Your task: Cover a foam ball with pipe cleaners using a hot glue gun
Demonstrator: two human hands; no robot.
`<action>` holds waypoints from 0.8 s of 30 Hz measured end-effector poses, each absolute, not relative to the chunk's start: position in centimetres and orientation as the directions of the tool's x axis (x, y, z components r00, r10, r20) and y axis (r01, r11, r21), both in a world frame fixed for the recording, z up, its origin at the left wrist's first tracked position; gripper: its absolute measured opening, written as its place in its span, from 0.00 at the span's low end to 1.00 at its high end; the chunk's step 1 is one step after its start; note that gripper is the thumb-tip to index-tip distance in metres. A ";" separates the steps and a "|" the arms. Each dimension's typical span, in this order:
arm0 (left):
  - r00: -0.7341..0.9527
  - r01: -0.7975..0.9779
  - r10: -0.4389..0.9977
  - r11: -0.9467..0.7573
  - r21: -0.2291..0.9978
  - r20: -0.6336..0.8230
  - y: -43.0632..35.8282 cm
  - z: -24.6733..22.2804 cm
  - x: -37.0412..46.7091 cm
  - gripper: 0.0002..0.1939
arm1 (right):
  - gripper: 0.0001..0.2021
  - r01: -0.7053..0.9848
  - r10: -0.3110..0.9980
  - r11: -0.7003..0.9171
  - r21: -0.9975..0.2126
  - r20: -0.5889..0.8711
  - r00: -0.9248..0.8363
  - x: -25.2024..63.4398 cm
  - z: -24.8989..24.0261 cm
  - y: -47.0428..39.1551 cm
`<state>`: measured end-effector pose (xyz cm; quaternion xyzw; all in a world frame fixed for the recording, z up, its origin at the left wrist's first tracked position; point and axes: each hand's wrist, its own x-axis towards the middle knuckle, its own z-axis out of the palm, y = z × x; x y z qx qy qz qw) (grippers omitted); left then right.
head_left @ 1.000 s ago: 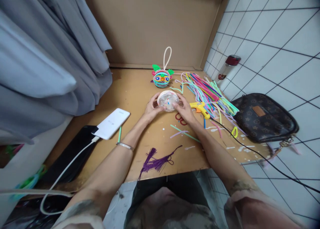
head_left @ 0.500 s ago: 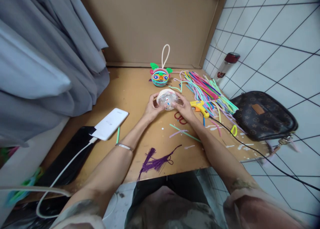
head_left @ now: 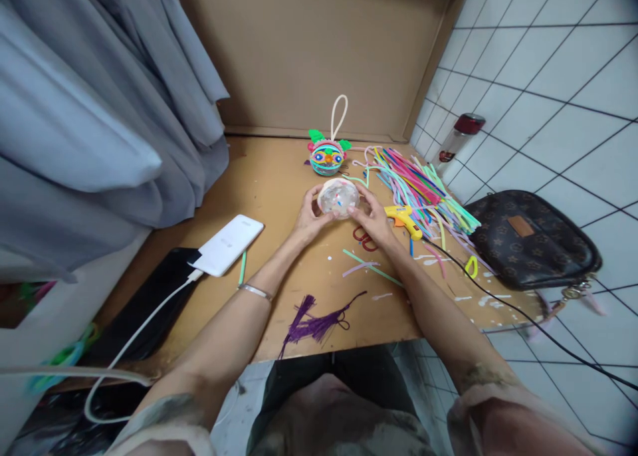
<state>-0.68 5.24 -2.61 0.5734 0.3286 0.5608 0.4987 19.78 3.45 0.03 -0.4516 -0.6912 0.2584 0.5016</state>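
Note:
A clear, rounded plastic piece with a whitish rim (head_left: 339,195) is held between both hands over the table. My left hand (head_left: 313,217) grips its left side, thumb at the near edge. On the opposite side my right hand (head_left: 369,215) curls round it, its thumb also at the front. Small coloured specks show through the plastic. Just behind it stands a lion-head ornament (head_left: 327,155) with green ears, round blue eyes and a white loop on top. Beside my right hand lies a yellow glue gun (head_left: 406,221), and red-handled scissors (head_left: 365,238) lie partly under that hand.
Many coloured pipe cleaners (head_left: 416,183) are heaped at the back right, near a brown patterned bag (head_left: 535,240) and a red-capped bottle (head_left: 461,140). A purple tassel (head_left: 319,326) lies at the front. To the left are a white power bank (head_left: 226,245) with its cable and a grey curtain (head_left: 114,110).
The whole scene has shifted slightly right as the head view turned. Both hands still hold the clear piece, which appears tilted a little differently.

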 end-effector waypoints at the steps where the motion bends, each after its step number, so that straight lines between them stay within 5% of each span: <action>1: 0.158 -0.183 0.933 -0.292 0.939 0.322 5.3 -2.6 -0.7 0.55 | 0.38 0.365 0.882 0.463 -0.808 0.463 -0.093 19.7 0.0 3.4; 10: 0.159 -0.165 0.919 -0.336 0.927 0.362 5.6 -2.6 -0.6 0.53 | 0.40 0.304 0.916 0.392 -0.868 0.399 -0.042 19.4 -0.2 3.2; 24: 0.110 -0.057 0.912 -0.391 0.919 0.395 5.4 -2.8 -1.0 0.44 | 0.32 0.424 0.885 0.445 -0.789 0.461 -0.071 19.6 -0.9 3.3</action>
